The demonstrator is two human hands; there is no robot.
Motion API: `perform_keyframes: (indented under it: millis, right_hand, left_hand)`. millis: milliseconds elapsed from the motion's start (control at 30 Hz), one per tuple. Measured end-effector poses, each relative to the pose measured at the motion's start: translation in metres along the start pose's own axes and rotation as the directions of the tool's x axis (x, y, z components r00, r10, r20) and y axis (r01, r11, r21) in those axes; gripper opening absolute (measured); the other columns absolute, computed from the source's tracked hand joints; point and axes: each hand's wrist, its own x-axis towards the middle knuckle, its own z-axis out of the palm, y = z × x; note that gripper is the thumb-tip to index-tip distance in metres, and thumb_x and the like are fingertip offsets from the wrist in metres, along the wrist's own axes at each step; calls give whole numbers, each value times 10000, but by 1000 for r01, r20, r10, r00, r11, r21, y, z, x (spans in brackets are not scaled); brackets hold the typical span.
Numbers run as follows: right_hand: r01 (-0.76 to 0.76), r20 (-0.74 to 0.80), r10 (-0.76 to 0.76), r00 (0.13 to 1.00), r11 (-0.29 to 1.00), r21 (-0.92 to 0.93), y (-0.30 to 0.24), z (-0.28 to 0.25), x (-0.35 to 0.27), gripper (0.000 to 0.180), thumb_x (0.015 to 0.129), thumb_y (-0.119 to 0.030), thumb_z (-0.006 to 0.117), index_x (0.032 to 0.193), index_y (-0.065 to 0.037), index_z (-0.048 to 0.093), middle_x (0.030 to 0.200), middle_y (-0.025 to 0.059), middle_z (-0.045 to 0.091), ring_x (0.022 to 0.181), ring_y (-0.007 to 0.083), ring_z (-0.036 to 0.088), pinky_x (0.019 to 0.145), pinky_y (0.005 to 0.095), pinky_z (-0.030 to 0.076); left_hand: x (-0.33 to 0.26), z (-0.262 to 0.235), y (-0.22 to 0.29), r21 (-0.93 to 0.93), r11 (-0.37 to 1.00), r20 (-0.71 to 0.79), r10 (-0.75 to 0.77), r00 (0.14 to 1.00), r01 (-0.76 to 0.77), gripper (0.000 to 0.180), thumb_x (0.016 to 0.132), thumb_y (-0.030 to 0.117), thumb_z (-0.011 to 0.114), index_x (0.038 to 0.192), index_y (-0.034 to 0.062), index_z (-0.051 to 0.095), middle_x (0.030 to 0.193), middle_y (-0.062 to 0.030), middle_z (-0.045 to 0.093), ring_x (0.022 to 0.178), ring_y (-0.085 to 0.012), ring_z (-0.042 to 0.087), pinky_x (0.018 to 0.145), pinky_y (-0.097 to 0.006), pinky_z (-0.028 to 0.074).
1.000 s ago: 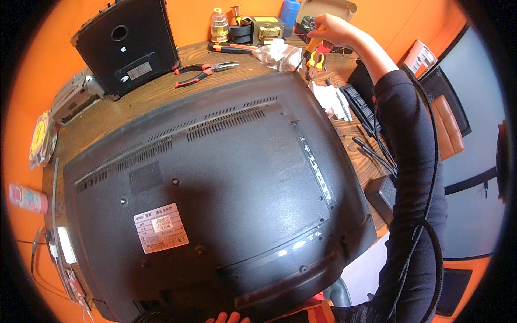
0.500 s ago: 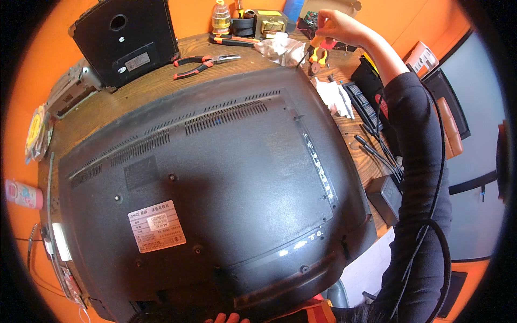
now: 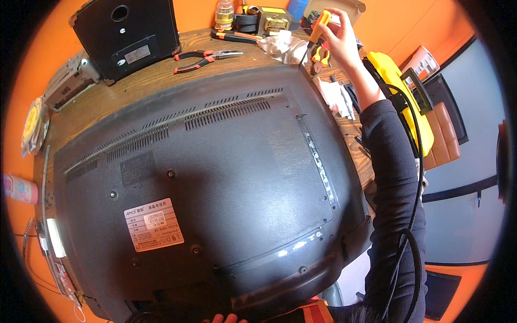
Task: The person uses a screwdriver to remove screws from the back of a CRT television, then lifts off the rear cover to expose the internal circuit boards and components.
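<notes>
A brown wooden desk (image 3: pixel 156 81) carries everything. A big black TV (image 3: pixel 215 183) lies face down on it and covers most of the wood. Behind the TV, a black box (image 3: pixel 126 35) stands at the back left. Red pliers (image 3: pixel 204 56) lie just beside the box. A crumpled white cloth (image 3: pixel 283 47) sits near the back, and white paper (image 3: pixel 335 96) lies by the TV's right edge.
</notes>
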Motion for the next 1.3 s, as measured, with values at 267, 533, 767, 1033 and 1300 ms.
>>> perform_keyframes:
  millis: [267, 533, 767, 1033, 1300]
  right_hand:
    - [-2, -167, 33, 985, 983, 185, -9, 11, -1, 304, 807, -229, 687, 1034, -57, 581, 827, 58, 632, 819, 87, 586, 729, 231, 469]
    - [-37, -181, 52, 982, 996, 84, -7, 3, -2, 317, 817, -183, 675, 1076, -56, 543, 893, 84, 658, 864, 110, 608, 737, 222, 472]
    - [51, -161, -1, 987, 950, 307, -4, 9, 1, 376, 782, -169, 712, 1059, -36, 495, 868, 88, 654, 844, 129, 612, 763, 236, 476]
    - [-30, -80, 56, 995, 956, 290, -4, 4, 4, 388, 772, -170, 722, 1046, -43, 479, 875, 73, 656, 863, 127, 608, 803, 252, 466]
    - [-18, -74, 29, 997, 988, 150, -7, 6, 5, 348, 810, -162, 678, 1084, -50, 495, 896, 81, 654, 864, 123, 609, 775, 248, 469]
  left_hand:
    - [-5, 23, 7, -835, 549, -288, -486, 825, 32, 253, 929, 227, 346, 684, 169, 366, 674, 7, 316, 603, -146, 311, 631, -292, 297]
    - [13, 45, 22, 51, -956, 792, -137, 595, -287, 214, 907, 216, 340, 698, 172, 355, 672, 4, 308, 622, -151, 332, 667, -318, 309]
    - [14, 42, 23, 133, -939, 824, -73, 561, -317, 180, 888, 206, 336, 711, 174, 344, 670, 1, 301, 639, -155, 350, 699, -341, 320]
    - [22, 48, 19, 196, -915, 893, 18, 450, -353, 164, 873, 179, 339, 710, 177, 324, 669, -4, 294, 656, -155, 363, 681, -334, 320]
    - [10, 53, 29, 185, -899, 794, -101, 599, -397, 235, 931, 185, 365, 699, 167, 339, 693, 3, 306, 629, -139, 325, 620, -261, 269]
